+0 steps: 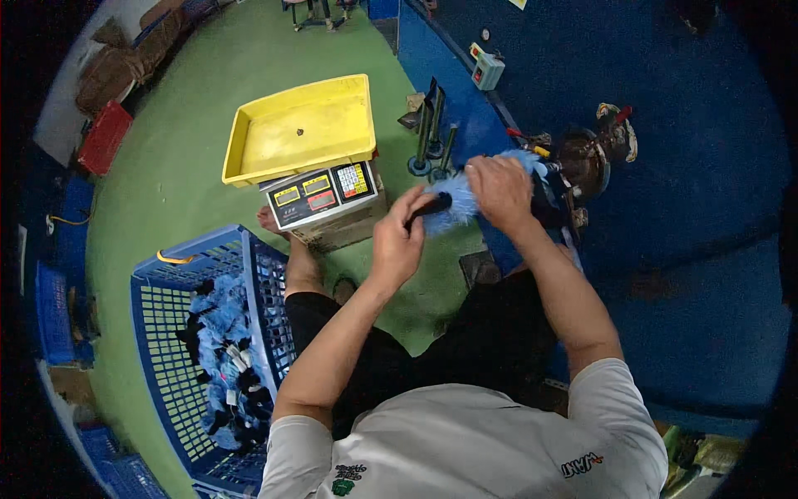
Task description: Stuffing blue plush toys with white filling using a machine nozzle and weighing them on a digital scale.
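Note:
Between my hands is a furry light-blue plush piece with a black part at its left end. My left hand is closed round that black part, fingers curled over it. Over the blue fur, my right hand is clamped with its fingers bent. The far right end of the fur reaches the metal machine fitting at the blue bench's edge; whether it sits over a nozzle is hidden. A blue plastic basket stands by my left leg, holding several blue and black plush pieces.
Ahead, a yellow tray rests on a digital scale atop a cardboard box. Upright dark metal rods stand left of the blue bench. A grey switch box is fixed farther along it. A red crate lies far left.

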Motion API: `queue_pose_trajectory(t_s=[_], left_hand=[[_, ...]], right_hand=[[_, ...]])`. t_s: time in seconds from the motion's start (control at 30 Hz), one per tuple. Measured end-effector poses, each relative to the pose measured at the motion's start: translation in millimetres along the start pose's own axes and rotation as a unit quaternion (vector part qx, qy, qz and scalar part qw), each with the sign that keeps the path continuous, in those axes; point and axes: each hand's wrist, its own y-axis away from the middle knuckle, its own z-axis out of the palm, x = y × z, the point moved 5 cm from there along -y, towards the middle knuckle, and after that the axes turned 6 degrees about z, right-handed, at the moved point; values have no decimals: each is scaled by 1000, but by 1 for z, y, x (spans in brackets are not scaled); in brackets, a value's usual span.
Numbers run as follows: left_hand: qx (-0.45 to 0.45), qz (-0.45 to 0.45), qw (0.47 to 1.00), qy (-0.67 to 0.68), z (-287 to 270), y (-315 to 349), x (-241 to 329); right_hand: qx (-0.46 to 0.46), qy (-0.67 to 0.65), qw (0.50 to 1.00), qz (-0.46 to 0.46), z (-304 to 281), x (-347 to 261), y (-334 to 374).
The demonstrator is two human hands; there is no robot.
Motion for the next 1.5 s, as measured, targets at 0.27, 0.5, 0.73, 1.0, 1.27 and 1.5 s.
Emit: queue_pose_trajectory(t_s=[0.27,0.5,0.73,1.0,1.27,1.5], left_hand=[[-41,-127,938,319,2,-12,-22],[16,-243,893,379,-3,2,-25],[-2,-238,899,367,24,-14,-14],[0,-47,998,30,-6,12,0],[58,-153,968,191,-6,2,-22],[14,-281,800,530,30,-13,-9]], right_hand=[[69,-265,942,-194,-15,-23,7],[-35,-24,999,-4,13,82,1],[-4,-54,996,-75,30,22,4],[32,-69,994,-75,12,-6,1],[19,-64,995,-71,24,-6,0],[66,-73,995,13,9,56,2]])
